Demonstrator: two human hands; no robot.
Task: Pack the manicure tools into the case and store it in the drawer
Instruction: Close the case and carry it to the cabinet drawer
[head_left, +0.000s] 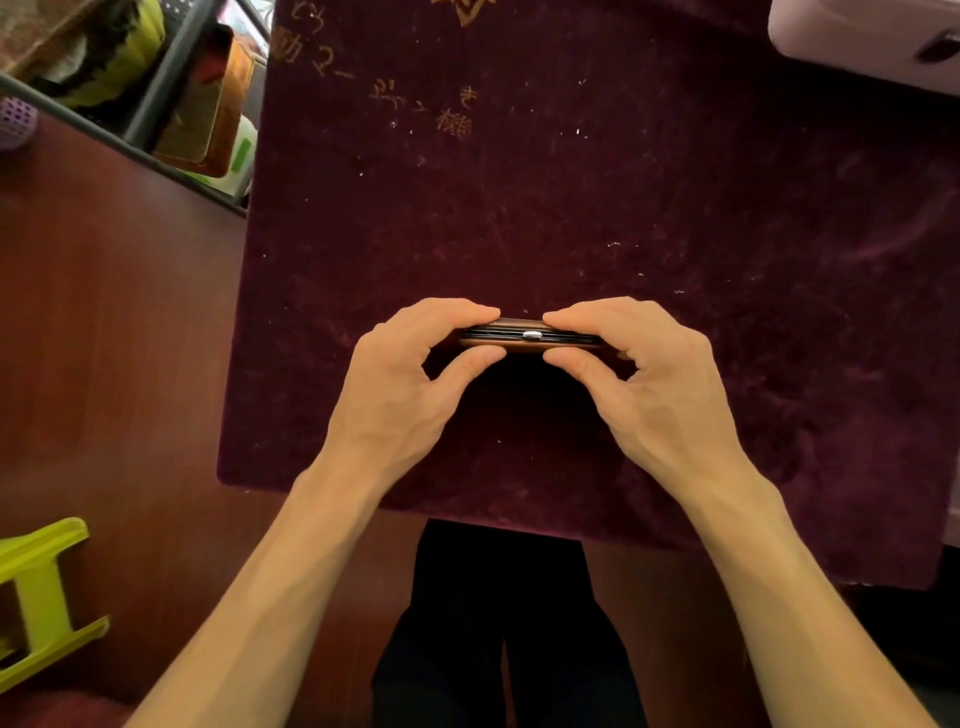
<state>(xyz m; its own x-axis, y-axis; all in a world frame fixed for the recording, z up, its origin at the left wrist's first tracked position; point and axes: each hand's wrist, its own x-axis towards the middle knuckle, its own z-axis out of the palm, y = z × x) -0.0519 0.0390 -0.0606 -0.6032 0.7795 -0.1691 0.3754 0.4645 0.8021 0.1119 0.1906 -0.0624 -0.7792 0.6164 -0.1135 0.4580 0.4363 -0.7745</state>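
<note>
Dark red velvet cloth (597, 208) covers the table, with faded gold characters near its far edge; wood floor is seen at left, with a yellow-green stool (41, 597) at lower left. No drawer is in view.

Brown case (519, 326) lies low on the cloth, near its front edge, seen edge-on. A dark seam runs along it, with a small silver clasp (532, 335) at the middle. No loose tools are seen.

Left hand (415, 374) pinches the case's left end, fingers above, thumb below. Right hand (654, 374) pinches the right end likewise.

Step judged: the case is being pressed closed. The seam appears not fully shut. Pressure is best applied evenly at both ends, then moved toward the clasp until it catches. If resistance is felt, a tool is probably caught in the seam and should be reseated, not forced.
</note>
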